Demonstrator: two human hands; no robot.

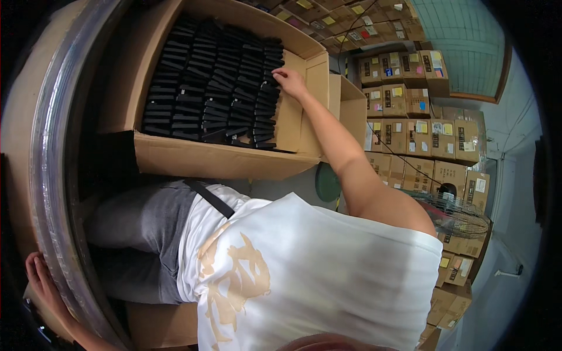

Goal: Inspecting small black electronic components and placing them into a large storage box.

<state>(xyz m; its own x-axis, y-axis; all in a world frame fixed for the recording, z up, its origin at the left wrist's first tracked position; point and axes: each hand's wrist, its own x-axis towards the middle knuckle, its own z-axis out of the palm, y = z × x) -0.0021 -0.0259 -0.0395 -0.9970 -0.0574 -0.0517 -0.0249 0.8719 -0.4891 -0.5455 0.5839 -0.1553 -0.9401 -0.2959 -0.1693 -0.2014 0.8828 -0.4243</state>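
While my R hand [290, 83] meets blk pcs [216, 85] in ctn [222, 161], 12 o'clk, fingers curled, can't tell if gripping, L hand [42, 284] 8 o'clk, unclenched at wrapped edge [50, 175]

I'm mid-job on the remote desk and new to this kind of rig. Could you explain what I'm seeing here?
There is no machine: a person works with bare hands. The single picture comes from a wide fisheye camera on the person's head, looking down, so straight edges bend and the wearer's white top and gray jeans fill much of it.

The right hand reaches into an open cardboard box, its fingertips at the end of the slim black pieces packed there in rows; whether it grips one I can't tell. The left hand is low at the far left, beside a plastic-wrapped edge; I see nothing held.

Behind stand stacked cartons and a wire-caged fan.
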